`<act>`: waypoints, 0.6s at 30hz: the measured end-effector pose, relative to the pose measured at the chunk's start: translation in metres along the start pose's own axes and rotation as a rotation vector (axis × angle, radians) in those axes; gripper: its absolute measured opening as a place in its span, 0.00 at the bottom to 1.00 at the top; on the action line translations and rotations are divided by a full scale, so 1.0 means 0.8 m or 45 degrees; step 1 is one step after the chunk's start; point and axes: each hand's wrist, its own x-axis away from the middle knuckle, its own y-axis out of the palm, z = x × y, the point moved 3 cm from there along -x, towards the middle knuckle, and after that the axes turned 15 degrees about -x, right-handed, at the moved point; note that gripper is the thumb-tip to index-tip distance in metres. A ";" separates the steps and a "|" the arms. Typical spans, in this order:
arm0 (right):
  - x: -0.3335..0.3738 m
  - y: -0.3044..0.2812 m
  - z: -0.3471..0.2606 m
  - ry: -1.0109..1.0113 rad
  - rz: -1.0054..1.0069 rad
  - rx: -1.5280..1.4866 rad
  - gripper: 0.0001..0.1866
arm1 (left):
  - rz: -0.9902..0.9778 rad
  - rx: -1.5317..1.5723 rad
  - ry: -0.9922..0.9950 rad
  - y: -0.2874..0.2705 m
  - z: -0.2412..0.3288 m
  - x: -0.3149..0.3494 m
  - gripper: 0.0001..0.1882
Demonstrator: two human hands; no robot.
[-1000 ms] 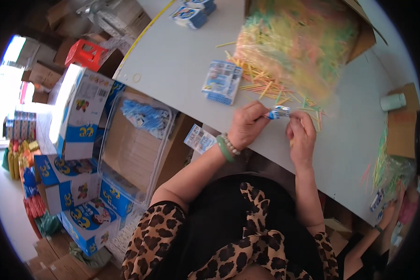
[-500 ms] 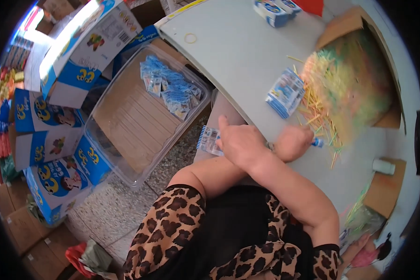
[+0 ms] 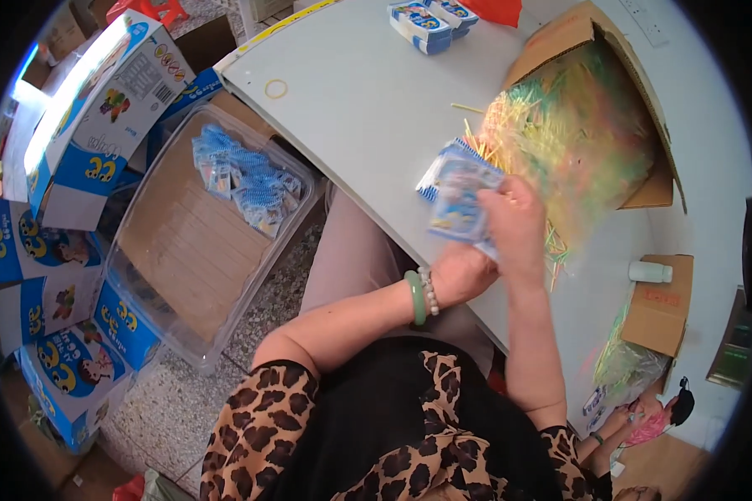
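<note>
My right hand pinches a flat blue printed plastic packet, somewhat blurred, above the table edge. My left hand, below a green bangle and a beaded bracelet, is closed close to the packet's lower end; its fingertips are hidden behind my right wrist. More blue-and-white packets lie on the table just beyond the held one. Thin yellow and green sticks spill out of a bag in an open carton.
A clear plastic bin at left holds a pile of small blue packets on cardboard. Blue-and-white cartons stand beyond it. On the white table are a rubber band, small blue-and-white tubs and a white bottle. Another person sits at lower right.
My crossed forearms have uncrossed. My right hand moved from over the bin side to the right, onto the table side, with a blue packet now in it. My left hand came back left.
</note>
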 end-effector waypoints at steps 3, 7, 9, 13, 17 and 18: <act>-0.014 -0.037 0.076 0.112 0.044 0.137 0.08 | -0.228 0.241 0.425 -0.029 0.025 -0.005 0.07; -0.011 -0.029 0.091 0.077 0.043 0.435 0.10 | -0.477 0.242 0.530 -0.034 0.015 -0.004 0.08; -0.005 -0.034 0.088 0.063 0.082 0.457 0.10 | -0.435 0.413 0.425 -0.047 0.005 -0.003 0.10; 0.002 -0.074 0.095 0.141 0.302 0.413 0.08 | -0.418 0.807 -0.383 -0.079 0.001 0.008 0.11; 0.018 -0.087 0.094 0.200 0.330 0.728 0.11 | -0.540 1.106 -0.778 -0.081 0.009 0.029 0.07; 0.020 -0.083 0.094 0.205 0.350 0.708 0.11 | -0.558 1.084 -0.769 -0.082 0.013 0.033 0.07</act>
